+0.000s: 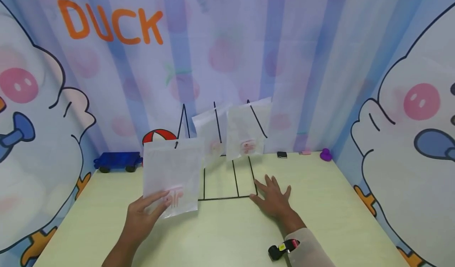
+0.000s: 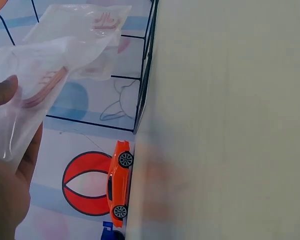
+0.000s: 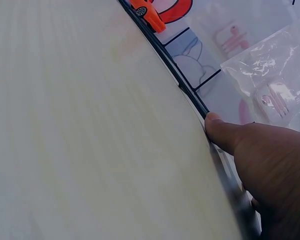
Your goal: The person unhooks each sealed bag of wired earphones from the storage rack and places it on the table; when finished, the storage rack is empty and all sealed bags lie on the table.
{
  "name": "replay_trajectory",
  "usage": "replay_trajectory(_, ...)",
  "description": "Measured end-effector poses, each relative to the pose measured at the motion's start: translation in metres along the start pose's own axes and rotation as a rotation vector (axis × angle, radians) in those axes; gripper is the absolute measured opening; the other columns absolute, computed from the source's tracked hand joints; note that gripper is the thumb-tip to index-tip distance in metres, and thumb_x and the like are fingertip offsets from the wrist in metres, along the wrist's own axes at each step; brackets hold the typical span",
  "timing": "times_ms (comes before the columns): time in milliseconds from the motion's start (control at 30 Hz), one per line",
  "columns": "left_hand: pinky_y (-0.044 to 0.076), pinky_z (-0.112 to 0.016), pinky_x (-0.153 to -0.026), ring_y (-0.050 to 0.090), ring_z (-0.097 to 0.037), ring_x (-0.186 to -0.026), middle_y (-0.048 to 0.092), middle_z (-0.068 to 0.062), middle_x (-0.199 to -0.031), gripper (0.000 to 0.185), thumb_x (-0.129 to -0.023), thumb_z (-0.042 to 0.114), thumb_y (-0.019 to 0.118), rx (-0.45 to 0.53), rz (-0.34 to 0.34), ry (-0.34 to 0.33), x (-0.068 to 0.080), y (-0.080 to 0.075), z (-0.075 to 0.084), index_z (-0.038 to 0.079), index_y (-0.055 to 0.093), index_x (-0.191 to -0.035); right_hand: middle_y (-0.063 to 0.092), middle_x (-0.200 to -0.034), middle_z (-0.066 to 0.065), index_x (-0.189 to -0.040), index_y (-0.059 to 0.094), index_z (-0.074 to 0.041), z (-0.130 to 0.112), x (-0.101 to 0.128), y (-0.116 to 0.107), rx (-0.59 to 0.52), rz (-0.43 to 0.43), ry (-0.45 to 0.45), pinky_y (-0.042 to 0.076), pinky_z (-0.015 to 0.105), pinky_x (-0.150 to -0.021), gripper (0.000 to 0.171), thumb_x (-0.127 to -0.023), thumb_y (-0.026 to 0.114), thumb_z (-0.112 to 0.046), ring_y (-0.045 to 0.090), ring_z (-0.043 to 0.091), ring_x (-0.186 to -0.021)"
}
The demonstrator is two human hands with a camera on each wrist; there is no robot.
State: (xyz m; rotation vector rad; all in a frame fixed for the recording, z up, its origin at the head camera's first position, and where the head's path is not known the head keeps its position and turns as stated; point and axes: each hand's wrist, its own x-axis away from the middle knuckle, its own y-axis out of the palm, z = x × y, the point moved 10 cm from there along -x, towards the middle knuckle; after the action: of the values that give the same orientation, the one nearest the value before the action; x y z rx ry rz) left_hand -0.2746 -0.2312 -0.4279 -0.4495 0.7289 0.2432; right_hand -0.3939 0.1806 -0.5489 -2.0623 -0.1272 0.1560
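My left hand (image 1: 142, 217) pinches the lower corner of a frosted plastic bag (image 1: 172, 162), with the thumb in front and fingers behind in the left wrist view. Pinkish earphones (image 1: 175, 196) show through the bag's lower part. At its top, the bag hangs on a prong of a black wire rack (image 1: 227, 198). Two similar bags hang farther right, a tilted middle bag (image 1: 209, 125) and a right bag (image 1: 245, 121). My right hand (image 1: 273, 200) has its fingers spread at the rack's front right corner, its thumb touching the base bar in the right wrist view.
A blue toy truck (image 1: 119, 161) stands at the back left, with an orange toy car (image 2: 118, 185) near it. At the back right lie a small black object (image 1: 282, 155), a pink piece (image 1: 305, 153) and a purple toy duck (image 1: 325, 155). A printed curtain (image 1: 227, 57) rises behind the table.
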Motion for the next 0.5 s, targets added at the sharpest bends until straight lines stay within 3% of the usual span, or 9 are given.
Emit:
replay_trajectory(133, 0.048, -0.005, -0.099, 0.069, 0.01, -0.113, 0.085, -0.004, -0.116, 0.041, -0.077, -0.017, 0.087, 0.082, -0.014, -0.038, 0.005, -0.001, -0.006, 0.005, 0.087, -0.112, 0.028, -0.18, 0.02, -0.165, 0.051, -0.026, -0.001, 0.0, 0.0, 0.003, 0.007, 0.002, -0.003, 0.091, -0.121, 0.067, -0.107, 0.062, -0.056, 0.015, 0.047, -0.17)
replay_trajectory(367, 0.049, -0.005, -0.1, 0.069, 0.009, -0.113, 0.084, 0.005, -0.121, 0.037, -0.083, -0.013, 0.085, 0.112, -0.057, -0.14, 0.011, -0.004, -0.014, 0.004, 0.085, -0.116, 0.028, -0.181, 0.02, -0.165, 0.05, -0.026, -0.002, 0.001, 0.001, 0.0, 0.002, 0.005, -0.004, 0.09, -0.122, 0.067, -0.107, 0.063, -0.055, 0.015, 0.046, -0.17)
replay_trajectory(500, 0.048, -0.005, -0.101, 0.07, 0.009, -0.115, 0.084, -0.001, -0.122, 0.034, -0.084, -0.011, 0.085, 0.124, -0.111, -0.173, 0.01, -0.005, -0.026, 0.0, 0.084, -0.116, 0.028, -0.18, 0.02, -0.165, 0.05, -0.026, -0.001, 0.001, -0.001, 0.004, 0.007, 0.007, -0.003, 0.09, -0.121, 0.067, -0.106, 0.063, -0.056, 0.015, 0.047, -0.17)
